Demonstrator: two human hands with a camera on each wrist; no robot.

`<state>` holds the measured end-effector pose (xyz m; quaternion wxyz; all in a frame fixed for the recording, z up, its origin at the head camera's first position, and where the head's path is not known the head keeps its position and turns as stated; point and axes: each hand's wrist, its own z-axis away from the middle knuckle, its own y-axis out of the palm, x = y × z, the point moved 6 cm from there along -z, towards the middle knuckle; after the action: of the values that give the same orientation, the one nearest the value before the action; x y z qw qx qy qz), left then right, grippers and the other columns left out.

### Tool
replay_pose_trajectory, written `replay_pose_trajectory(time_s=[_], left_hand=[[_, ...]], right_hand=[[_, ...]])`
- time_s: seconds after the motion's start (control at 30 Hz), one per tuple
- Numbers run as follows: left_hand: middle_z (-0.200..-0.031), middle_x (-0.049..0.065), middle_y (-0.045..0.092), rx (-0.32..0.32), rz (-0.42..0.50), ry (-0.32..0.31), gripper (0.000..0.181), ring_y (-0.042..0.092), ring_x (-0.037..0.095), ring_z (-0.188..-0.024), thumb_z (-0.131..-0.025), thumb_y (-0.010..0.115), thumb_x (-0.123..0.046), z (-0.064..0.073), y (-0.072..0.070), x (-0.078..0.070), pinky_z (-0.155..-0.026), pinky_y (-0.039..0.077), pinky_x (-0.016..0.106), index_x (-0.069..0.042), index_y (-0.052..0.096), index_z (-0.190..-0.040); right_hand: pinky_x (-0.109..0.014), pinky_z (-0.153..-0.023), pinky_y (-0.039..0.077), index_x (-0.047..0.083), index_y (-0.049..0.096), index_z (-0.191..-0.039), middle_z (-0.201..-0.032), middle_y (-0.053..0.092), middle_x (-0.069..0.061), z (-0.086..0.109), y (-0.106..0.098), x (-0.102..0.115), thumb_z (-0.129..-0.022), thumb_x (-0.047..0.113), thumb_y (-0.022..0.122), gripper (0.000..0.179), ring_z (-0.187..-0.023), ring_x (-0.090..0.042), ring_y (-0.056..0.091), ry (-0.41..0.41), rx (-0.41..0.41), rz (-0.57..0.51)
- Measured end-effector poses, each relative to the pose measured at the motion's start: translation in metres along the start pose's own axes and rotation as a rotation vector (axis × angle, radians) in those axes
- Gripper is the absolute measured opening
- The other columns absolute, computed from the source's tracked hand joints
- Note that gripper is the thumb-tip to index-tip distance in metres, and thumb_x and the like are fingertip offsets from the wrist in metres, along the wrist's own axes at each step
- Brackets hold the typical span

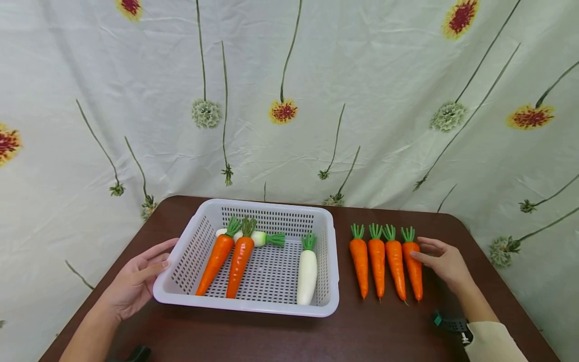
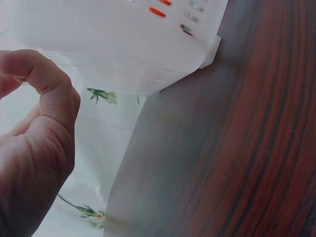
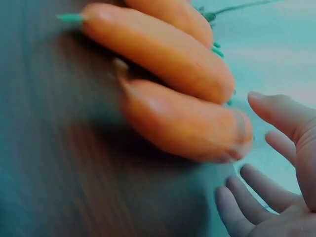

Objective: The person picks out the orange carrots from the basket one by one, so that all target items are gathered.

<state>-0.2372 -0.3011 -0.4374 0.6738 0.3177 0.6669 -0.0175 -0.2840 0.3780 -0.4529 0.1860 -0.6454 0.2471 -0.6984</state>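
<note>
A white plastic basket [image 1: 253, 307] sits on the table, and my left hand [image 1: 137, 281] grips its left rim, thumb on the edge. Inside it lean two orange carrots [image 1: 241, 264] over a white radish [image 1: 260, 238] at the back; another white radish [image 1: 307, 276] lies along the right side. Right of the basket, several carrots lie in a row, green tops away from me. My right hand [image 1: 441, 259] is at the rightmost carrot [image 1: 413, 269], thumb at its upper part in the head view. In the right wrist view its fingers [image 3: 269, 190] are spread beside the carrot's thick end.
The dark brown wooden table [image 1: 289, 337] has rounded far corners. Behind it hangs a pale cloth [image 1: 289, 166] printed with flowers. A dark strap with a teal end [image 1: 448, 322] shows by the right wrist, and a dark object [image 1: 139, 353] shows at the near edge on the left.
</note>
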Motion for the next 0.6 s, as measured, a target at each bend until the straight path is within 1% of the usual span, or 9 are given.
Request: replay_pose_trajectory(time_s=[0.1, 0.17, 0.27, 0.37, 0.6], left_hand=[[-0.135, 0.001, 0.069, -0.001, -0.001, 0.001, 0.051, 0.071, 0.022, -0.118, -0.109, 0.03, 0.002, 0.0, 0.0, 0.0, -0.092, 0.057, 0.052, -0.022, 0.048, -0.151], [-0.134, 0.001, 0.069, -0.002, -0.002, 0.001, 0.051, 0.071, 0.022, -0.118, -0.109, 0.03, 0.002, 0.0, 0.0, 0.0, -0.092, 0.057, 0.052, -0.022, 0.049, -0.151], [-0.134, 0.001, 0.069, -0.001, -0.004, 0.003, 0.051, 0.071, 0.022, -0.118, -0.109, 0.031, 0.002, 0.0, 0.001, 0.0, -0.092, 0.057, 0.051, -0.023, 0.049, -0.15], [-0.133, 0.001, 0.07, 0.001, -0.001, 0.005, 0.051, 0.071, 0.022, -0.118, -0.109, 0.03, 0.002, 0.0, 0.001, 0.0, -0.091, 0.057, 0.052, -0.022, 0.049, -0.15], [-0.134, 0.001, 0.069, -0.002, 0.006, -0.003, 0.051, 0.071, 0.023, -0.119, -0.11, 0.03, 0.001, 0.001, 0.002, 0.0, -0.092, 0.057, 0.052, -0.022, 0.048, -0.151]], right_hand=[[-0.011, -0.077, 0.051, 0.004, 0.057, -0.144, -0.143, 0.058, -0.027, 0.006, 0.0, 0.008, -0.091, 0.043, 0.077, 0.068, -0.115, -0.027, 0.065, -0.045, -0.098, 0.048], [-0.007, -0.076, 0.049, 0.005, 0.059, -0.142, -0.142, 0.06, -0.026, 0.01, 0.001, 0.015, -0.091, 0.041, 0.078, 0.066, -0.122, -0.037, 0.061, -0.068, -0.149, 0.038], [-0.003, -0.078, 0.046, 0.004, 0.061, -0.14, -0.142, 0.06, -0.024, 0.018, 0.004, 0.027, -0.091, 0.039, 0.078, 0.063, -0.125, -0.038, 0.058, -0.093, -0.204, 0.015], [-0.001, -0.079, 0.044, 0.004, 0.062, -0.139, -0.143, 0.06, -0.023, 0.024, 0.008, 0.038, -0.091, 0.038, 0.078, 0.061, -0.125, -0.037, 0.058, -0.102, -0.229, -0.005], [-0.004, -0.078, 0.047, 0.004, 0.064, -0.136, -0.142, 0.06, -0.02, 0.032, 0.02, 0.052, -0.089, 0.037, 0.081, 0.06, -0.123, -0.036, 0.06, -0.101, -0.227, -0.043]])
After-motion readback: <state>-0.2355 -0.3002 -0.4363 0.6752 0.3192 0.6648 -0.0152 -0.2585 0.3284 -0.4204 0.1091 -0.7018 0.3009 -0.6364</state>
